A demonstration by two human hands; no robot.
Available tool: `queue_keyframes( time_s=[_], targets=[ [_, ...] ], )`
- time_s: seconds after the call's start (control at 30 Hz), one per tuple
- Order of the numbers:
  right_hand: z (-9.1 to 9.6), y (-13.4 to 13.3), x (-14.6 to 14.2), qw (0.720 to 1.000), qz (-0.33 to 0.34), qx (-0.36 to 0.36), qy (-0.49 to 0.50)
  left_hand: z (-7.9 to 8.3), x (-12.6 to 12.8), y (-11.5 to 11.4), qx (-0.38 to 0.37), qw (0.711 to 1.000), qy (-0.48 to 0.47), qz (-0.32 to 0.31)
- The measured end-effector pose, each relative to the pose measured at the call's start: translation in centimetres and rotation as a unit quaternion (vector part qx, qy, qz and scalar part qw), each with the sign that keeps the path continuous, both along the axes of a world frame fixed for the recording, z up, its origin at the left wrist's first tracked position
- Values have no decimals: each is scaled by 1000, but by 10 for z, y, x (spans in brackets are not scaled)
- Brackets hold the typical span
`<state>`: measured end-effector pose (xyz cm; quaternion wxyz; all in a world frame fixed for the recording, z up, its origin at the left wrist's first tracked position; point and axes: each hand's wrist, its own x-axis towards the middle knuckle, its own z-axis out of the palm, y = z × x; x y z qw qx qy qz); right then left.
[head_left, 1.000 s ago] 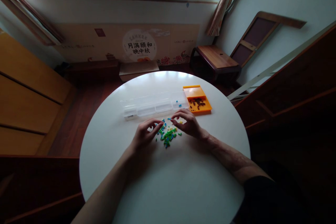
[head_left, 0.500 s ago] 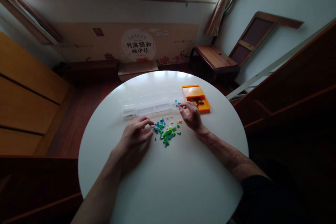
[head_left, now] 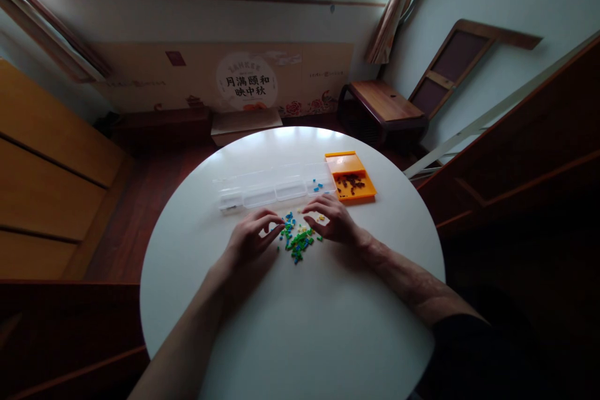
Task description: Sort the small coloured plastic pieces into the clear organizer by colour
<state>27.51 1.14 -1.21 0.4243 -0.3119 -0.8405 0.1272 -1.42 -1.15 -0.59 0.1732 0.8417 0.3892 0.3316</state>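
Observation:
A small heap of toy building bricks (head_left: pixel 300 240), green, blue and yellow, lies on the white round table (head_left: pixel 300 325). At the heap's left edge, my left hand (head_left: pixel 253 234) has thumb and forefinger pinched together; whatever is between the tips is too small to make out. My right hand (head_left: pixel 332 219) hovers over the right side of the heap, thumb and fingers apart, with nothing seen between them. Behind the hands stands a clear compartment box (head_left: pixel 260 195), its lid open. A few blue bricks (head_left: pixel 317 187) lie in its rightmost compartment.
An orange box (head_left: pixel 370 190) with dark brown pieces (head_left: pixel 350 184) stands at the right end of the clear box. Beyond the table are a wooden chair (head_left: pixel 389 100), a low carton (head_left: pixel 246 124) and a printed panel (head_left: pixel 187 75) below the window.
My right hand has come back from the clear box's right compartment to the heap, its fingers parting. My left hand has shifted slightly right, and its fingertips have closed together.

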Motion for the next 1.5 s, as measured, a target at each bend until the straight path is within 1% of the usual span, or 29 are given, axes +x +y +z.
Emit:
queue_keyframes(
  time_s=[0.07, 0.17, 0.27, 0.4, 0.47, 0.53, 0.6, 0.67, 0.73, 0.8, 0.9, 0.97, 1.13, 1.2, 1.27, 1.37, 1.43, 1.5],
  targets=[
    [-1, -2, -3, 999, 37, 12, -36, 1, 9, -2, -10, 999, -33, -6],
    [-3, -4, -6, 996, 70, 22, -57, 0, 20, -5, -28, 997, -70, -18],
    [-3, -5, -7, 995, 80, 24, -60, -1, 27, -7, -47, 994, -93, -32],
    [-2, -4, -7, 996, 78, 24, -39, 1, 28, -8, -61, 991, -110, -36],
    [-3, -3, -6, 999, 48, 13, -10, 5, 24, -8, -53, 994, -97, -19],
    [-5, 1, -3, 999, -22, -13, 39, 10, 19, -8, -30, 998, -59, 14],
    [-8, 7, 1, 988, -109, -46, 101, 14, 10, -7, -2, 999, -8, 49],
    [-10, 13, 6, 969, -176, -76, 153, 17, 1, -7, 16, 997, 37, 70],
    [-12, 18, 10, 953, -217, -98, 186, 18, -7, -5, 16, 995, 68, 72],
    [-13, 21, 12, 946, -227, -115, 203, 18, -14, -4, 4, 995, 88, 54],
    [-14, 20, 11, 947, -210, -128, 206, 17, -18, -2, -16, 994, 103, 32],
    [-13, 18, 9, 952, -198, -128, 196, 17, -20, -2, -24, 994, 105, 32],
    [-11, 15, 8, 967, -162, -113, 163, 12, -21, -1, -28, 994, 101, 24],
    [-8, 12, 7, 975, -141, -92, 146, 10, -19, 1, -24, 996, 84, 31],
    [-6, 8, 5, 986, -107, -60, 116, 8, -15, 1, -23, 997, 55, 41],
    [-2, 1, 0, 997, -34, -21, 59, 7, -7, 0, -24, 998, 9, 57],
    [-1, -1, -4, 1000, 14, -4, 25, 5, 0, -2, -22, 997, -20, 65],
    [-2, -1, -7, 999, 47, 15, 1, 2, 9, -4, -17, 997, -41, 56]
  ],
)
